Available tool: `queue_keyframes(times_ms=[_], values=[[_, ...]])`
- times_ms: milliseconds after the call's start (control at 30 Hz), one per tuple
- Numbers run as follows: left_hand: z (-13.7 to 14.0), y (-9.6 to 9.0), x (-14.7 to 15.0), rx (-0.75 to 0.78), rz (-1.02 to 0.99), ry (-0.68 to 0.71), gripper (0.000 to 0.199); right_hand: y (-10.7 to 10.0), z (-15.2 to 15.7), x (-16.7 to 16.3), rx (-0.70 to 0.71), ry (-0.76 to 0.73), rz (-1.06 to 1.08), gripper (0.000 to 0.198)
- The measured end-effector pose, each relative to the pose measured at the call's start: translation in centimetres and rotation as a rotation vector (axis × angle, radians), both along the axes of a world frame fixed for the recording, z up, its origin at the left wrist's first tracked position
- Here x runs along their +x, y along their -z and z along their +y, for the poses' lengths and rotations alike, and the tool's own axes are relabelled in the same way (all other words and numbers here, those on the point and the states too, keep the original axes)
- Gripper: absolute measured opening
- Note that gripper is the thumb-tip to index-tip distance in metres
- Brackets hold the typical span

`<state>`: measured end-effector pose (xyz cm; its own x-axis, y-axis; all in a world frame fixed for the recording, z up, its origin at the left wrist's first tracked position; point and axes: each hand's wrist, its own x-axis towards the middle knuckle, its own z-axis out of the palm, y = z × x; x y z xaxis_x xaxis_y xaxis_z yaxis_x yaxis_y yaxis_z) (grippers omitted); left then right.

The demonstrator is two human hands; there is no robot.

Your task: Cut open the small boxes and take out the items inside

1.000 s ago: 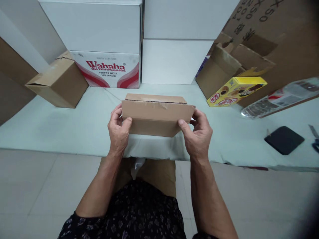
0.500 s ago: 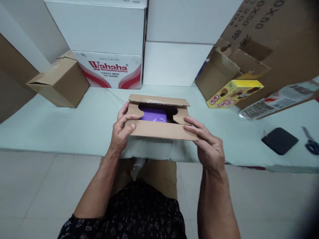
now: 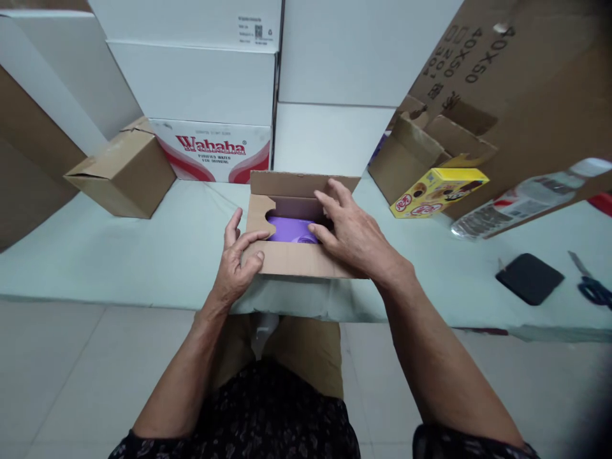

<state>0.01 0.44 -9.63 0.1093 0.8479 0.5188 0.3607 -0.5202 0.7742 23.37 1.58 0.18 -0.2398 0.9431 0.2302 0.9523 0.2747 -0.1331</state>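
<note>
A small brown cardboard box (image 3: 306,258) rests at the table's front with its long flaps folded out. Inside it lies a purple package (image 3: 289,229), partly hidden by the left end flap and my fingers. My left hand (image 3: 235,264) grips the box's left end, thumb by the front flap and a finger along the end flap. Over the right part of the opening is my right hand (image 3: 351,233), its fingers apart and its thumb at the purple package's right edge. The box's right end flap is covered by that hand.
White cartons (image 3: 210,83) are stacked behind, one printed Wahaha. At left stands a closed brown box (image 3: 122,172). On the right are an open brown box (image 3: 406,150), a yellow box (image 3: 435,194), a plastic bottle (image 3: 526,197), a black pouch (image 3: 530,278) and a utility knife or scissors (image 3: 595,287).
My right hand has left the box's right side and moved up and left over the opening. The back flap is tilted farther back. My left hand stays at the left end.
</note>
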Motion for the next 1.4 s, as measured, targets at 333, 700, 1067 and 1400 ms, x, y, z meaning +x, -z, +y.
queue_keyframes(times_ms=[333, 700, 1067, 1400], values=[[0.1, -3.6, -1.0, 0.094, 0.385, 0.012, 0.048, -0.2, 2.2, -1.7, -0.068, 0.113, -0.166, 0.047], [-0.3, -5.2, 1.2, 0.159, 0.478, -0.111, 0.048, -0.5, 0.8, 1.4, 0.087, 0.217, -0.077, 0.034], [0.5, -2.3, 0.4, -0.144, 0.091, -0.104, 0.095, -0.5, -0.7, 2.4, -0.040, 0.256, 0.144, 0.049], [-0.9, -3.9, 1.1, -0.416, 0.032, -0.151, 0.100, 3.0, -2.4, 7.9, 0.055, 0.382, 0.154, 0.044]])
